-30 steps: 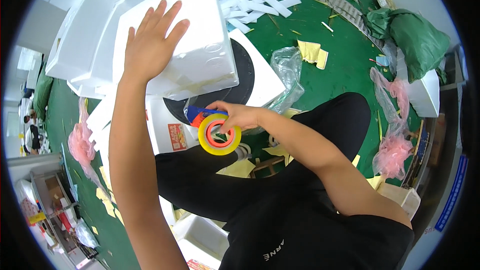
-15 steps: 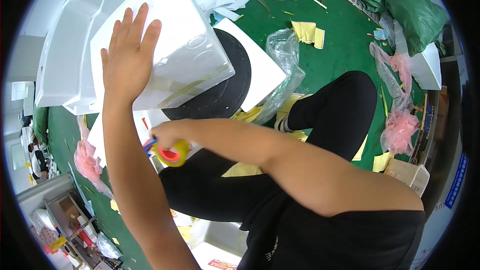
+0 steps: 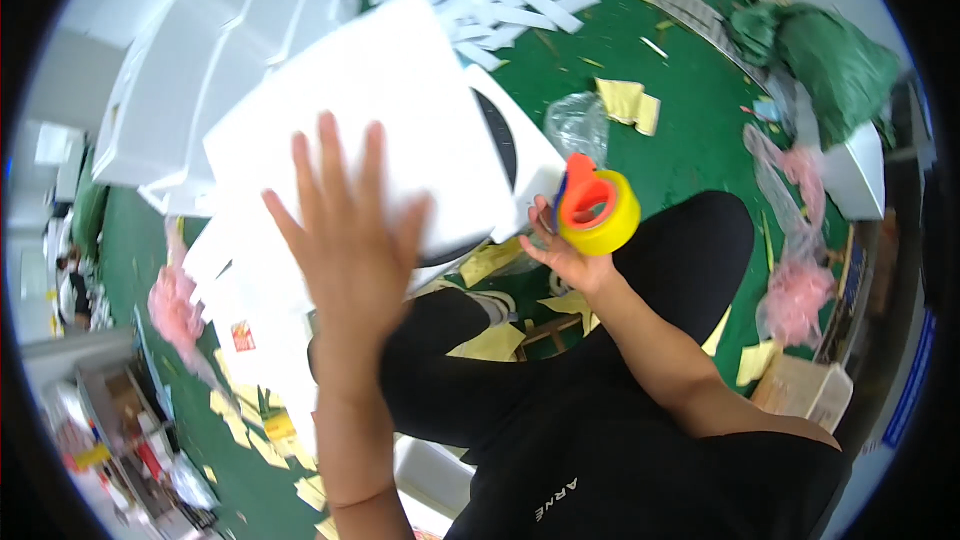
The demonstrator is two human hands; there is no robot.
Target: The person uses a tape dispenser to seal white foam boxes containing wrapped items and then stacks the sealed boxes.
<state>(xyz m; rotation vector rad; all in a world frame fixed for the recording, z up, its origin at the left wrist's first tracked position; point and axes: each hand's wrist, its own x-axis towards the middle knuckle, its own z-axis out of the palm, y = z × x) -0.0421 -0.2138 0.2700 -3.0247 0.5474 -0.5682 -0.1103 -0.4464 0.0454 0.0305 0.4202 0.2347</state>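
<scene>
The person wears a black short-sleeved top (image 3: 660, 490) with small white lettering (image 3: 557, 500) in front, black trousers (image 3: 690, 255) and greyish footwear (image 3: 496, 308); left hand (image 3: 355, 230) and right hand (image 3: 572, 260) are bare.

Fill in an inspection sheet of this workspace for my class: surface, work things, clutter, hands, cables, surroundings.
Surface: green floor; a black disc on a white foam board.
Work things: white foam box over the disc; tape dispenser carrying a yellow tape roll.
Clutter: white foam strips, yellow paper scraps, clear plastic bag, pink plastic bag.
Hands: left hand spread and blurred before the box, contact unclear; right hand holds the dispenser.
Cables: nothing seen.
Surroundings: stacked foam boxes at upper left; green sack at upper right.
</scene>
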